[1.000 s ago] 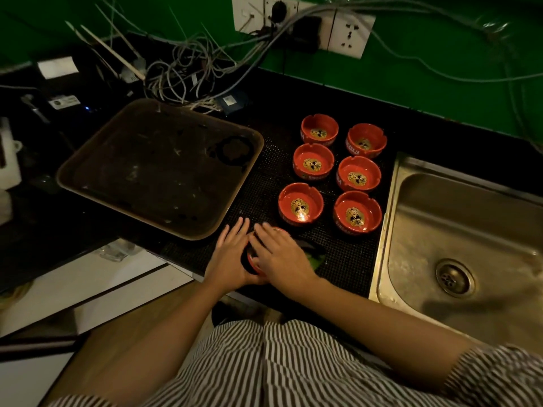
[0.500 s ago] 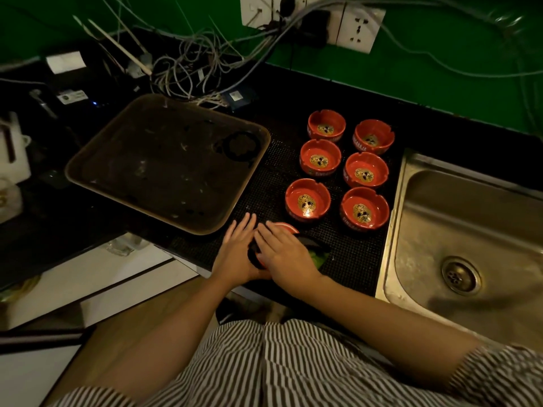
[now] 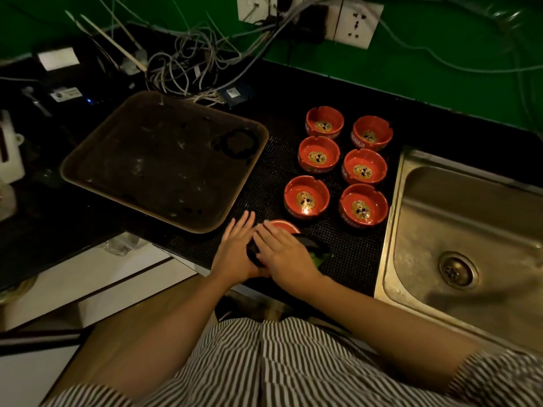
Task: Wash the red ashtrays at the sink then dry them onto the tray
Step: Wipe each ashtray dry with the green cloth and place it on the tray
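Observation:
Several red ashtrays with gold emblems stand in two rows on the black mat, the nearest ones being one ashtray [image 3: 306,196] and another [image 3: 363,206]. One more red ashtray [image 3: 284,226] lies at the counter's front edge, mostly covered by my hands. My left hand [image 3: 237,251] rests against its left side with straight fingers. My right hand [image 3: 283,255] lies flat over its top. Something dark sits between my hands, and a green sponge [image 3: 318,257] peeks out to the right. The brown tray [image 3: 88,171] stands to the left, the steel sink [image 3: 411,230] to the right.
A black ring-shaped item [image 3: 238,142] lies in the tray's far right corner. Tangled cables [image 3: 188,66] and wall sockets [image 3: 355,23] run along the back. White objects [image 3: 10,154] stand at the far left. The sink drain [image 3: 457,270] is uncovered.
Both hands stay on the nearest ashtray with almost no movement. Only the view has shifted slightly.

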`<action>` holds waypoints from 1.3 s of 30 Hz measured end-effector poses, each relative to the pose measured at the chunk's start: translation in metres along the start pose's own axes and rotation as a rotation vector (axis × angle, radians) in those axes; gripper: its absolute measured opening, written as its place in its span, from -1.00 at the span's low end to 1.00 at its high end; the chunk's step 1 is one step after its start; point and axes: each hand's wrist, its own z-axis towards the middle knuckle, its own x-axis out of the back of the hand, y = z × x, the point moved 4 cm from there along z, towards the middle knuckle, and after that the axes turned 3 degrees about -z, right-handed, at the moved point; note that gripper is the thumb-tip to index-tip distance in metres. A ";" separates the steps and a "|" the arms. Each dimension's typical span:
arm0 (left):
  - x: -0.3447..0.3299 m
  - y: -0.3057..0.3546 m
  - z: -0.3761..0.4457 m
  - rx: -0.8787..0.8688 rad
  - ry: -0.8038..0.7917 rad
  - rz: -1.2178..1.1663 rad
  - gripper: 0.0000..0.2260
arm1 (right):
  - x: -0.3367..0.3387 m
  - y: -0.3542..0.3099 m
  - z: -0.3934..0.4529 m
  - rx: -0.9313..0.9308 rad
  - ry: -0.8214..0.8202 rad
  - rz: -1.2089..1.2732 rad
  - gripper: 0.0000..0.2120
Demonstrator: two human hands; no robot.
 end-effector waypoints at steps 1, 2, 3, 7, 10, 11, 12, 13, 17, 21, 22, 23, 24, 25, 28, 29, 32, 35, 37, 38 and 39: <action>0.000 0.000 0.000 -0.012 -0.002 0.001 -0.01 | 0.002 0.002 -0.010 0.059 -0.018 0.021 -0.54; 0.000 0.001 0.000 -0.022 0.002 -0.001 -0.01 | 0.004 0.007 -0.021 0.102 -0.031 0.030 -0.55; 0.001 0.003 0.000 -0.026 0.009 -0.011 0.00 | 0.006 0.016 -0.031 0.120 -0.037 0.026 -0.56; 0.003 0.005 -0.001 -0.011 0.021 -0.057 0.07 | 0.012 0.048 -0.029 -0.002 -0.021 -0.047 -0.55; 0.003 0.005 0.000 -0.001 -0.003 -0.026 0.06 | 0.005 0.027 0.003 -0.103 -0.002 -0.073 -0.56; 0.002 0.004 0.000 0.006 -0.009 -0.009 0.04 | 0.003 0.016 0.010 -0.118 0.006 -0.056 -0.56; 0.001 0.002 0.000 0.014 -0.010 0.007 0.00 | 0.000 0.005 0.012 -0.102 0.013 -0.031 -0.56; 0.000 0.001 0.000 0.015 -0.007 0.018 -0.04 | -0.001 -0.002 0.009 -0.056 0.022 -0.010 -0.57; 0.000 0.002 0.000 -0.015 0.019 -0.008 -0.02 | 0.006 0.012 -0.033 0.094 -0.015 0.051 -0.54; 0.005 0.008 -0.002 -0.010 0.033 -0.060 0.08 | 0.008 0.046 -0.039 0.012 -0.022 -0.045 -0.54; 0.005 0.008 -0.002 -0.010 0.031 -0.061 0.09 | 0.007 0.045 -0.029 -0.019 -0.023 -0.066 -0.54; 0.005 0.008 -0.002 -0.008 0.026 -0.058 0.08 | 0.005 0.041 -0.018 -0.050 -0.020 -0.076 -0.54; 0.005 0.007 -0.002 -0.004 0.019 -0.052 0.08 | 0.003 0.035 -0.007 -0.081 -0.021 -0.077 -0.54; 0.004 0.006 -0.001 0.001 0.012 -0.043 0.07 | 0.001 0.027 0.003 -0.102 -0.025 -0.079 -0.52; 0.002 0.004 -0.001 0.012 0.008 -0.020 0.03 | -0.005 0.006 0.008 -0.042 -0.017 -0.010 -0.54; 0.002 0.004 0.000 0.007 0.011 -0.013 0.01 | -0.005 0.003 0.000 0.025 -0.022 0.033 -0.54; 0.002 0.006 -0.001 -0.017 0.031 -0.013 0.02 | 0.001 0.016 -0.032 0.158 -0.002 0.095 -0.59; 0.004 0.008 -0.003 0.001 0.027 -0.049 0.12 | 0.005 0.047 -0.040 0.089 0.033 0.050 -0.60; 0.005 0.007 -0.003 0.005 0.019 -0.057 0.12 | 0.003 0.051 -0.025 0.002 0.013 -0.016 -0.57; 0.004 0.007 -0.002 0.005 0.013 -0.053 0.11 | 0.001 0.046 -0.014 -0.029 0.004 -0.042 -0.55; 0.004 0.007 -0.002 0.004 0.009 -0.040 0.09 | -0.001 0.038 -0.004 -0.054 -0.001 -0.055 -0.54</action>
